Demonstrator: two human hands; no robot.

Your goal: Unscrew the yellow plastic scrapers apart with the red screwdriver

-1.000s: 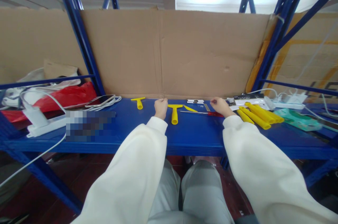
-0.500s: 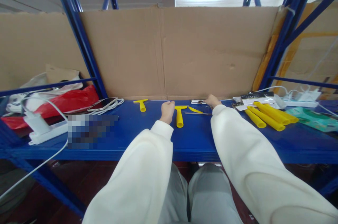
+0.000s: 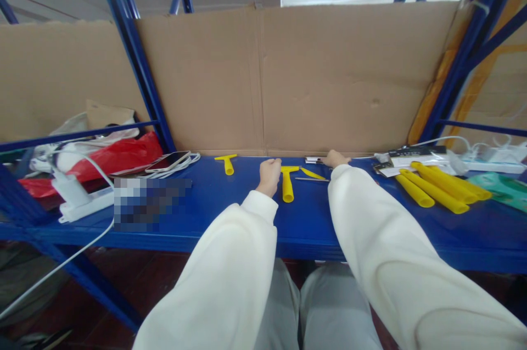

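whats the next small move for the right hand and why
Probably secure the white piece: the right hand is at that piece's right end, but whether it has a grip can't be made out.

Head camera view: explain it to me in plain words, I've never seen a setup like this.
There is no machine here: a person works with two bare hands. Every picture comes from one camera worn on the person's head, looking forward and down.

The surface is a blue bench, with cardboard standing behind it. The curled left hand is beside a yellow T-shaped piece; whether it holds anything can't be seen. The right hand reaches to a small white item; its grip is unclear.

Also on the bench are another yellow T-shaped piece, a thin rod, several yellow tubes and, far left, a red bag.
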